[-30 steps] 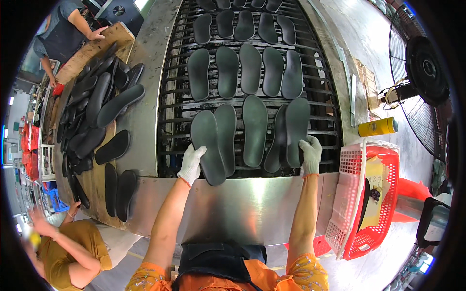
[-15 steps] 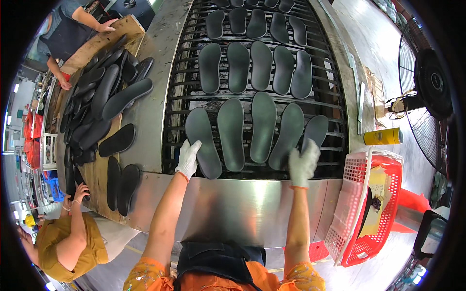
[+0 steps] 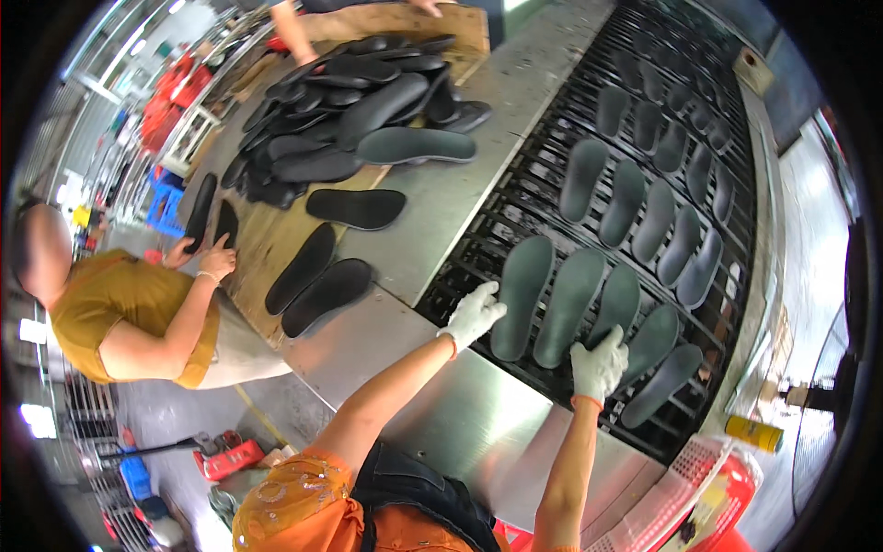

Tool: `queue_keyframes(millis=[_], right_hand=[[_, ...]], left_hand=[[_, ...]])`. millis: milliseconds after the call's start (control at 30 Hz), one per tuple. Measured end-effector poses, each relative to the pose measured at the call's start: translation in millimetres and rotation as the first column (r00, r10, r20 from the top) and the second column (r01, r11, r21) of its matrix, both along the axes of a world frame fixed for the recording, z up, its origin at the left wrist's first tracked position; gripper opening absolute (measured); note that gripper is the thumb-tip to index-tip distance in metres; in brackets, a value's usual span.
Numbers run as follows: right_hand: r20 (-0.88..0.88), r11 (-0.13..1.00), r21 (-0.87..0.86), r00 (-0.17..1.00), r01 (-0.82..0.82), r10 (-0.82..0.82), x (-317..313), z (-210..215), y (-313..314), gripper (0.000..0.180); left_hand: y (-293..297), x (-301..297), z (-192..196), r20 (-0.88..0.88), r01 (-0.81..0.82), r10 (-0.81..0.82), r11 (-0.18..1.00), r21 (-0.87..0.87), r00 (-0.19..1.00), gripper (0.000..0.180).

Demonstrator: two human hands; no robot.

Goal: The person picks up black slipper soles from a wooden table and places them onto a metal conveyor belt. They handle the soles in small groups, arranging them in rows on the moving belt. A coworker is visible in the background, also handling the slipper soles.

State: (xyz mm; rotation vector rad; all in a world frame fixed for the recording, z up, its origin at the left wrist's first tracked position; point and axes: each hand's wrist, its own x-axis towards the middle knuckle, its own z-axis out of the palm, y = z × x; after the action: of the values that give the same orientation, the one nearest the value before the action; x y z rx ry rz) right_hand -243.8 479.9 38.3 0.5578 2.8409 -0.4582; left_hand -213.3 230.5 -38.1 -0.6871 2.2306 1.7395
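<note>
Right of centre, the right hand (image 3: 600,366) overlies the front row's middle insole (image 3: 620,296); the left hand (image 3: 474,315) borders its leftmost insole (image 3: 524,299); whether either grips, I cannot tell. Insole rows (image 3: 583,179) toward upper right lie spaced, seemingly to prevent overlap.

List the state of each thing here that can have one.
Nearest insoles, five lying side by side
Rack, holding several insole rows
Left hand, gloved, at edge of leftmost insole
Right hand, gloved, over middle insole
Insole pile, heaped on board
Co-worker's hands, bare, at dark insoles
</note>
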Motion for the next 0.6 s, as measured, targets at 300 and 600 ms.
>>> queue_keyframes(millis=[300,600], right_hand=[[-0.455,0.939,-0.121,0.859,-0.322,0.236,72,-23,-30,0.066],[-0.485,0.665,-0.232,0.676,-0.71,0.554,37,-17,-176,0.056]], left_hand=[[-117,82,37,-0.193,-0.266,0.233,0.95,-0.165,0.953,0.036],[-183,91,50,-0.323,-0.376,0.316,0.915,-0.144,0.892,0.028]])
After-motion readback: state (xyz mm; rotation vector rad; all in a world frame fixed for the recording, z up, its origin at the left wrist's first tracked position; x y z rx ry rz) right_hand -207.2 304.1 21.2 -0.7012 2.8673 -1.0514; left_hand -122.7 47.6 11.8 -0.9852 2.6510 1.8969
